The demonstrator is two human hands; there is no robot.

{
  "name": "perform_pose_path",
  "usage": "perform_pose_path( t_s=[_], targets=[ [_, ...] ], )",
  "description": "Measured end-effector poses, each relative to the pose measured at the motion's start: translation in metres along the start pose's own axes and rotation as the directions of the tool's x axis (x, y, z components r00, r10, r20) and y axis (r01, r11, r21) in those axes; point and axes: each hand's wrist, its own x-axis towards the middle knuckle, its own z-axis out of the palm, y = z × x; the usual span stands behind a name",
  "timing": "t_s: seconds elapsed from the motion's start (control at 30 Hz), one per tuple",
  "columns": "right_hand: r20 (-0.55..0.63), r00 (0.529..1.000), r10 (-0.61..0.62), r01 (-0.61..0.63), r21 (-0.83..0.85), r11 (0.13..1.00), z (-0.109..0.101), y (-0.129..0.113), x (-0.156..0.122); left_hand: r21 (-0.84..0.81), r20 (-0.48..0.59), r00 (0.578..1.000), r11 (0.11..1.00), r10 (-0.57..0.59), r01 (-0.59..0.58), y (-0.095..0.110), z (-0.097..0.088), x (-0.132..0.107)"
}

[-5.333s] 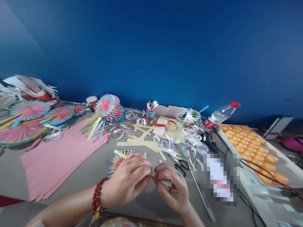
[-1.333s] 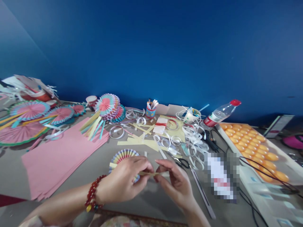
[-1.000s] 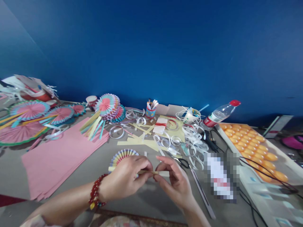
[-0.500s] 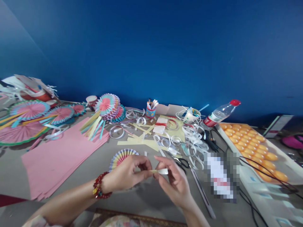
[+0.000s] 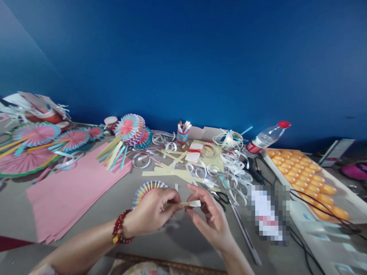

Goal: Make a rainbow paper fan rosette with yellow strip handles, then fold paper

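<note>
My left hand (image 5: 156,210), with a red beaded bracelet on its wrist, pinches a narrow pale yellow paper strip (image 5: 185,204) between thumb and fingers. The strip's right end is whitish and points toward my right hand (image 5: 210,217). That hand's thumb and fingers are spread around the white end, the thumb close beneath the strip; whether it touches cannot be made out. Partly behind my left hand lies a pleated paper fan (image 5: 147,189) in yellow, pink and purple. Black-handled scissors (image 5: 221,198) rest beyond my right hand.
Pink paper sheets (image 5: 77,191) and finished rosettes (image 5: 73,137) lie to the left. White paper curls (image 5: 235,175), a pen cup (image 5: 182,134) and a plastic bottle (image 5: 268,138) stand or lie behind. A utility knife (image 5: 245,235), cables and an orange-filled tray (image 5: 301,172) are right.
My left hand has shifted slightly left with the strip. My right hand's index finger and thumb have spread a little wider apart around its end.
</note>
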Motion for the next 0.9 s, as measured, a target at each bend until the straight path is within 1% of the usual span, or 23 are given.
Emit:
perform_pose_path(
  t_s=[0.13,0.27,0.33,0.43,0.6,0.67,0.77,0.9],
  targets=[
    [0.0,1.0,0.027,-0.027,0.098,0.995,-0.001,-0.001,-0.001,0.056,-0.01,1.0,0.998,0.017,-0.017,0.001,-0.001,-0.001],
    [-0.028,0.998,0.054,-0.05,0.126,0.991,0.002,0.003,-0.001,0.078,-0.009,0.994,0.991,0.107,-0.106,0.005,-0.001,0.001],
    [-0.036,0.999,0.035,-0.031,0.125,0.992,0.004,0.004,0.0,0.076,-0.015,0.99,0.988,0.137,-0.136,0.006,0.0,0.001],
    [-0.049,0.999,0.014,-0.009,0.104,0.995,0.006,0.003,0.0,0.052,-0.025,0.989,0.988,0.145,-0.143,0.009,0.001,0.001],
    [-0.059,0.997,-0.046,0.048,0.036,0.998,0.004,-0.002,0.0,0.022,-0.03,0.984,0.984,0.175,-0.175,0.009,0.001,0.003],
    [-0.052,0.997,-0.056,0.057,0.012,0.998,0.002,-0.002,-0.001,0.058,-0.045,0.978,0.978,0.205,-0.202,0.007,0.002,0.004],
    [-0.023,0.999,-0.048,0.048,0.003,0.999,0.001,-0.003,-0.002,0.159,-0.056,0.972,0.963,0.23,-0.219,0.004,0.003,0.002],
    [-0.015,0.999,-0.041,0.042,0.033,0.999,0.003,-0.004,0.0,0.228,-0.033,0.964,0.941,0.264,-0.25,0.005,0.004,0.001]
  ],
)
